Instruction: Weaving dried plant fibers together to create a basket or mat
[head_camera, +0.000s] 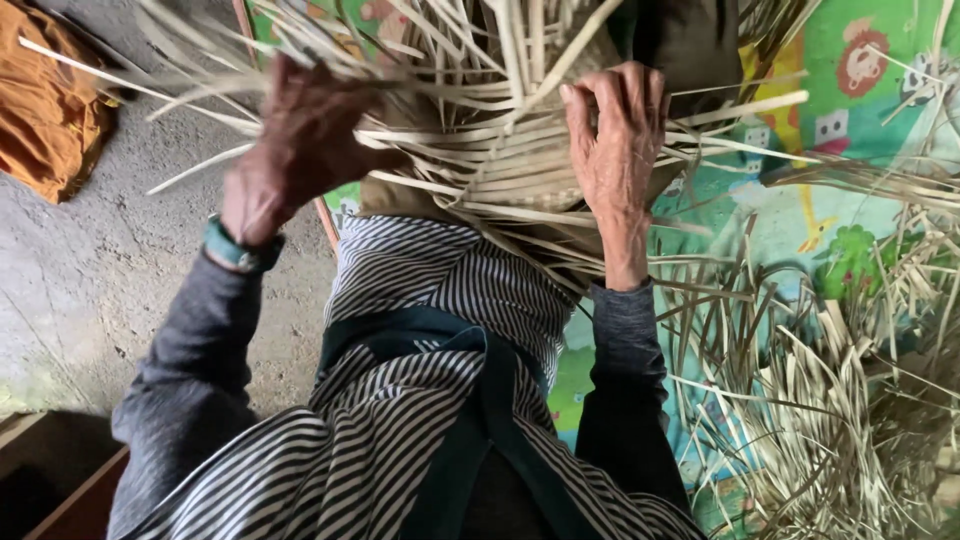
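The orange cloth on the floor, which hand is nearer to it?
Left. The left hand is on the woven strips, toward the orange cloth; the right hand grips the strips farther away.

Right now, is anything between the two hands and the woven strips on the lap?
No. The left hand and right hand both rest directly on the woven strips; only loose strip ends fan out around them.
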